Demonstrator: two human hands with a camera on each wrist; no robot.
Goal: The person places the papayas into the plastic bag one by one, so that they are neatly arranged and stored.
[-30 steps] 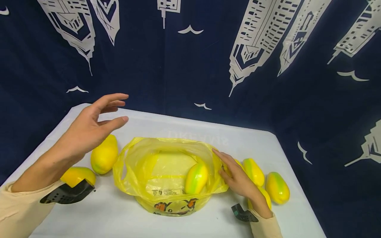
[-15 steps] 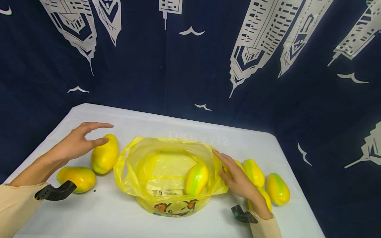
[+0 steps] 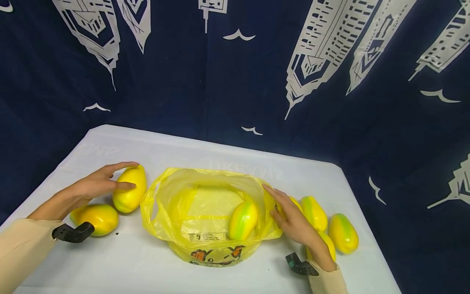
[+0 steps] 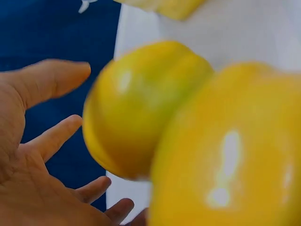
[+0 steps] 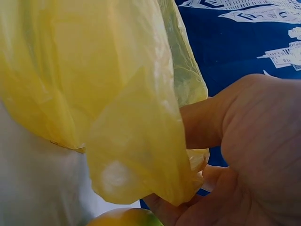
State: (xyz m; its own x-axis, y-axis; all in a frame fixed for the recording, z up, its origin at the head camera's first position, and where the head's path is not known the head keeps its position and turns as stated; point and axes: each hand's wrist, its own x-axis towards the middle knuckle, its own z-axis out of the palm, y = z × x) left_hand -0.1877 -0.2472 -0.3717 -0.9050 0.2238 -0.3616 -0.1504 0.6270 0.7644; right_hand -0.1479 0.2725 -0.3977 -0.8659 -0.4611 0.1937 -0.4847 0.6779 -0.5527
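Note:
My left hand (image 3: pixel 93 185) reaches over the farther of two yellow papayas on the left, its thumb and fingers spread around that papaya (image 3: pixel 130 198). In the left wrist view the fingers (image 4: pixel 56 136) stand apart beside the fruit. The nearer papaya (image 3: pixel 100 220) lies below my wrist. A yellow plastic bag (image 3: pixel 178 247) stands with its mouth wide in the middle of the table, one green-striped papaya (image 3: pixel 243 220) inside. My right hand (image 3: pixel 293 216) holds the bag's right edge, the loose plastic (image 5: pixel 141 150) lying between thumb and fingers and hiding part of them.
Several more papayas lie right of the bag: one behind my right hand (image 3: pixel 313 214), one at the far right (image 3: pixel 343 232), one partly under my right wrist (image 3: pixel 328 245). The white table (image 3: pixel 147 269) ends at a dark blue printed curtain (image 3: pixel 176 90).
My left hand has come down from above the table to the farther left papaya, thumb now overlapping it. My right hand and the bag stay in place.

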